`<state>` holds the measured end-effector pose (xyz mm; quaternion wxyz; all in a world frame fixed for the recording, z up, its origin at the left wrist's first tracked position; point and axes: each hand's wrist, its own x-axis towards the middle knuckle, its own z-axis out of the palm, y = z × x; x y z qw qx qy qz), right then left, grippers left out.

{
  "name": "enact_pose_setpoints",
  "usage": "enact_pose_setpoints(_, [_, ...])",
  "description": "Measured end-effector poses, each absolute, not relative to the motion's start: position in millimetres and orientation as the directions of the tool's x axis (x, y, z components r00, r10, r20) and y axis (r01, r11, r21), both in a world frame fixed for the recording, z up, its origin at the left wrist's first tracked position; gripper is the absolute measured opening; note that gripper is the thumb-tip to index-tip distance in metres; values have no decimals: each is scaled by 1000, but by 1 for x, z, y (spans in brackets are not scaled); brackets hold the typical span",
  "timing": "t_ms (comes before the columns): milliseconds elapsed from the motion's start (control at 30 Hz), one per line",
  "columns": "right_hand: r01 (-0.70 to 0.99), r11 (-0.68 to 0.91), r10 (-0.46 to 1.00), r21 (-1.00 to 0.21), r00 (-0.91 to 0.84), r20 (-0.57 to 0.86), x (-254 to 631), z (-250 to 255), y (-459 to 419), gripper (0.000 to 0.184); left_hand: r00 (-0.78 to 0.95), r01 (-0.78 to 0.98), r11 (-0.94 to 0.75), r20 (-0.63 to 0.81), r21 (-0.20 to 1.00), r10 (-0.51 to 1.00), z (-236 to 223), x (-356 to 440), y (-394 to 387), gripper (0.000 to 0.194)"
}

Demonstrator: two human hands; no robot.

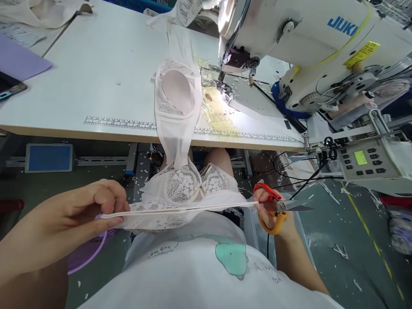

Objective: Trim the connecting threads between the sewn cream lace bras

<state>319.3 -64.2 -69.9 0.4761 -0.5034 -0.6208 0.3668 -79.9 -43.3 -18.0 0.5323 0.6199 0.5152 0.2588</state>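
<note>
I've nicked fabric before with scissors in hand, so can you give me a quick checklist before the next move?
1. Left grip secure: ok. The left hand pinches one end of the bra band.
2. Right grip secure: ok, as far as it shows. The right hand holds the scissors and appears to hold the band's other end.
3. Band straight: ok. It runs straight between the hands.
4. Blades clear of the lace cups: ok. They point rightward, away from them.
5. Blades fully closed: not ok. The tips look slightly apart.
6. Stitching sound: cannot tell. It is too small to judge.
</note>
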Motion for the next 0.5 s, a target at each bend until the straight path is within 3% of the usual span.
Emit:
enact_pose_setpoints(167, [257, 225, 974, -940, -44, 221, 326, -77, -70, 14, 326, 342, -15, -104, 939, 940, -1, -58, -47, 21])
enact_pose_setpoints(267, [321, 178, 983, -930, -8, 185, 332, -92, -70, 14, 296, 335, 11, -116, 942, 948, 4, -40, -49, 21])
enact_pose_setpoints(500, [414, 103, 990, -904, 43, 133, 331, -120, -65, 29, 243, 359, -39, -53, 932, 969, -9, -6, -44, 11])
